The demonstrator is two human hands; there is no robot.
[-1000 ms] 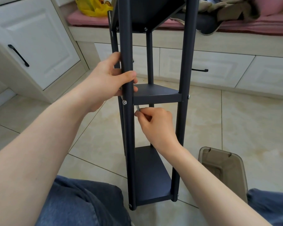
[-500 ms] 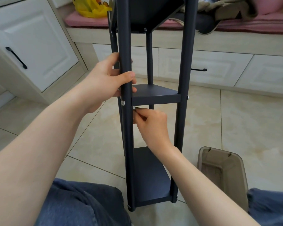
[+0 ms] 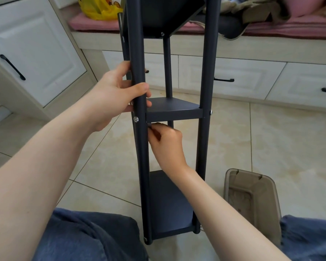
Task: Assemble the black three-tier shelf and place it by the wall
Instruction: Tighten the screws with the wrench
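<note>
The black three-tier shelf (image 3: 174, 112) stands upright on the tiled floor between my knees, its three trays joined to round black posts by silver screws. My left hand (image 3: 117, 97) grips the near left post just above the middle tray. My right hand (image 3: 167, 144) reaches in under the middle tray and pinches a small silver tool (image 3: 149, 125) against the inner side of that same post. Most of the tool is hidden by my fingers. The top tray runs out of the frame's upper edge.
A translucent brown plastic box (image 3: 252, 200) lies on the floor to the right of the shelf. White cabinets with black handles (image 3: 11, 66) stand left and behind. A bench with a pink cushion (image 3: 290, 29), a yellow bag (image 3: 100, 8) and clothes runs along the back.
My right hand has risen slightly, bringing the small tool up close under the middle tray beside the left post. My left hand keeps its grip on the post.
</note>
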